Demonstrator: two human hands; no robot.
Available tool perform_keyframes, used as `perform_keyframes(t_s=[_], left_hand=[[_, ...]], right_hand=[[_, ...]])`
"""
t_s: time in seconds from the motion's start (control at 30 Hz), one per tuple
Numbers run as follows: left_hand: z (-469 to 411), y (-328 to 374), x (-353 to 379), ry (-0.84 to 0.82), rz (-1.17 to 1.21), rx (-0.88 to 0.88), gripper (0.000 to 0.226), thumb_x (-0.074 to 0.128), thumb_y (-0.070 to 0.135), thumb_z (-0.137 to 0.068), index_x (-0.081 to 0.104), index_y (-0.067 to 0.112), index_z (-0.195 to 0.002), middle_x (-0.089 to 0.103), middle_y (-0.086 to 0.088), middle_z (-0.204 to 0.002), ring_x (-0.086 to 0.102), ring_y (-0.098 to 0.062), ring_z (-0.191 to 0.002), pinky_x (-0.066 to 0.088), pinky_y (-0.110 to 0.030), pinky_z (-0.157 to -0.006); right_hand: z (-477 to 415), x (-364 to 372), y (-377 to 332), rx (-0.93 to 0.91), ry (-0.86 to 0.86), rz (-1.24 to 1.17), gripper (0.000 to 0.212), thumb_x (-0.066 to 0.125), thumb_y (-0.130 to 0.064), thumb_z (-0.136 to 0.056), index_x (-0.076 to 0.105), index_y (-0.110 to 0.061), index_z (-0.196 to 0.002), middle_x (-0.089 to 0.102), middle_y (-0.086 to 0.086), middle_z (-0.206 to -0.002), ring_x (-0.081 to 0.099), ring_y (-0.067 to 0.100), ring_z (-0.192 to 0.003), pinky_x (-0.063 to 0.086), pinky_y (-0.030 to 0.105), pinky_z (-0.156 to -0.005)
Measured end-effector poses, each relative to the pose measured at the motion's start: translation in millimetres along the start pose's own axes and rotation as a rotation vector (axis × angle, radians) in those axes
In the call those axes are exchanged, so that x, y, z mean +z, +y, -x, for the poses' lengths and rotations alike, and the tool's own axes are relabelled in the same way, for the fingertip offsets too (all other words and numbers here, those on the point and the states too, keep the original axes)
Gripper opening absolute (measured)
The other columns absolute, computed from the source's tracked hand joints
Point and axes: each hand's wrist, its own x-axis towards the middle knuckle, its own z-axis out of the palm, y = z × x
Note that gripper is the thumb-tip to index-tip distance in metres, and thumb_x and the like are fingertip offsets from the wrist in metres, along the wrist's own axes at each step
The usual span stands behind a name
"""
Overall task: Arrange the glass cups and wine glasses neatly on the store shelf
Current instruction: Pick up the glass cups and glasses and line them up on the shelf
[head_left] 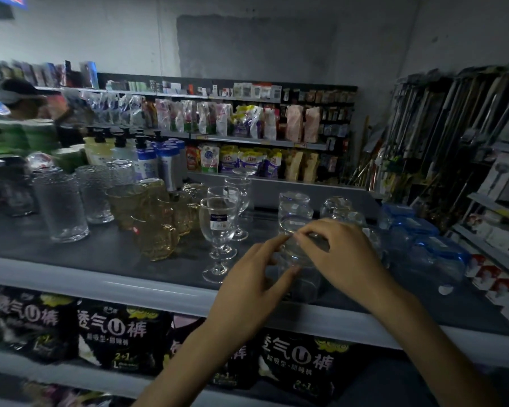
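While both hands are holding it, the clear glass cup (301, 277) is standing just right of centre in the lower half of the frame, close to the front lip of the grey shelf (100, 282). The left hand (247, 283) is curling its fingers round the cup's near side, and the right hand (344, 254) is pinching its top edge from above. I judge this to be the placing step: the cup is being squared up at the front of a file of similar clear cups (294, 210) running back behind it. The next move is calling for a small, steady nudge into line, then a clean release. Just to the left, a labelled wine glass (218, 227) is standing on its thin stem, near enough for the left wrist to be risking a knock. Amber mugs (156, 230) and textured tumblers (59, 207) are filling the left, and blue-lidded containers (417, 239) are crowding the right.
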Motion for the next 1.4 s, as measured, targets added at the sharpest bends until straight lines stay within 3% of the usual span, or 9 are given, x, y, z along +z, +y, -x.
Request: perform_keyframes(t_s=[0.17, 0.27, 0.43, 0.53, 0.77, 1.0, 1.1, 1.27, 1.4], left_hand=[[19.0, 16.1, -41.9, 0.159, -0.346, 0.194, 0.045, 0.054, 0.050, -0.098, 0.052, 0.039, -0.142, 0.055, 0.021, -0.135, 0.062, -0.004, -0.110, 0.060, -0.032, -0.080], [16.5, 16.7, -70.2, 0.333, -0.490, 0.275, 0.044, 0.067, 0.034, -0.094, 0.061, 0.025, -0.138, 0.061, 0.006, -0.134, 0.065, -0.015, -0.110, 0.058, -0.031, -0.078], [-2.0, 8.1, -92.2, 0.351, -0.700, 0.113, 0.064, 0.072, 0.043, -0.091, 0.051, 0.026, -0.148, 0.052, -0.007, -0.146, 0.055, -0.028, -0.125, 0.056, -0.040, -0.085], [-8.4, 1.6, -88.6, 0.251, -0.749, 0.006, 0.061, 0.063, 0.056, -0.094, 0.047, 0.031, -0.147, 0.041, -0.006, -0.153, 0.050, -0.028, -0.131, 0.055, -0.040, -0.088], [-2.9, -1.2, -92.8, 0.298, -0.598, -0.007, 0.037, 0.068, 0.049, -0.094, 0.052, 0.028, -0.121, 0.054, -0.001, -0.135, 0.065, -0.023, -0.099, 0.055, -0.036, -0.067], [16.6, -0.9, -93.1, 0.344, -0.350, -0.015, 0.033, 0.081, 0.034, -0.085, 0.061, 0.023, -0.109, 0.059, 0.003, -0.125, 0.067, -0.025, -0.090, 0.057, -0.042, -0.073], [32.9, 0.5, -89.1, 0.361, -0.225, 0.027, 0.030, 0.084, 0.028, -0.084, 0.055, 0.023, -0.092, 0.058, 0.005, -0.119, 0.063, -0.015, -0.089, 0.054, -0.033, -0.074], [66.2, 20.9, -102.0, 0.457, 0.037, 0.056, 0.033, 0.082, 0.023, -0.088, 0.066, 0.021, -0.117, 0.060, 0.007, -0.125, 0.066, -0.008, -0.103, 0.059, -0.030, -0.088], [98.7, 40.0, -129.0, 0.465, 0.268, -0.033, 0.030, 0.076, 0.035, -0.083, 0.062, 0.033, -0.110, 0.064, 0.029, -0.123, 0.068, -0.001, -0.113, 0.062, -0.030, -0.087]], right_hand=[[-21.3, -10.7, -28.6, -0.073, 0.050, 0.023, 0.015, 0.068, -0.031, -0.098, 0.077, -0.026, -0.110, 0.072, -0.010, -0.107, 0.062, 0.005, -0.096, 0.045, 0.014, -0.081], [-51.2, -6.4, -49.1, -0.147, -0.021, 0.003, 0.027, 0.072, -0.027, -0.097, 0.072, -0.028, -0.124, 0.072, -0.007, -0.117, 0.064, 0.007, -0.103, 0.052, 0.024, -0.093], [-94.8, 23.6, -71.6, -0.165, -0.216, 0.081, 0.061, 0.075, -0.023, -0.094, 0.050, -0.036, -0.148, 0.058, 0.001, -0.131, 0.058, 0.013, -0.109, 0.050, 0.030, -0.093], [-105.0, 39.3, -72.0, -0.141, -0.315, 0.129, 0.059, 0.078, -0.021, -0.092, 0.055, -0.034, -0.145, 0.052, 0.002, -0.127, 0.051, 0.013, -0.105, 0.042, 0.029, -0.087], [-89.5, 50.1, -75.1, -0.109, -0.257, 0.063, 0.017, 0.077, -0.026, -0.092, 0.066, -0.021, -0.105, 0.063, -0.009, -0.096, 0.060, 0.008, -0.087, 0.053, 0.032, -0.079], [-68.9, 58.6, -82.7, -0.014, -0.090, -0.006, 0.026, 0.086, -0.029, -0.084, 0.062, -0.019, -0.084, 0.063, -0.009, -0.080, 0.059, 0.007, -0.074, 0.046, 0.027, -0.062], [-52.8, 52.2, -90.1, -0.011, 0.001, -0.045, 0.023, 0.084, -0.025, -0.085, 0.061, -0.022, -0.084, 0.066, -0.008, -0.087, 0.062, 0.007, -0.080, 0.052, 0.028, -0.070], [-8.6, 18.8, -109.2, -0.111, 0.322, -0.202, 0.023, 0.081, -0.023, -0.089, 0.058, -0.022, -0.094, 0.057, -0.007, -0.107, 0.061, 0.000, -0.083, 0.059, 0.019, -0.072], [26.5, 10.1, -123.0, -0.151, 0.403, -0.593, 0.022, 0.078, -0.022, -0.092, 0.058, -0.021, -0.100, 0.058, -0.001, -0.118, 0.066, 0.002, -0.102, 0.058, 0.015, -0.080]])
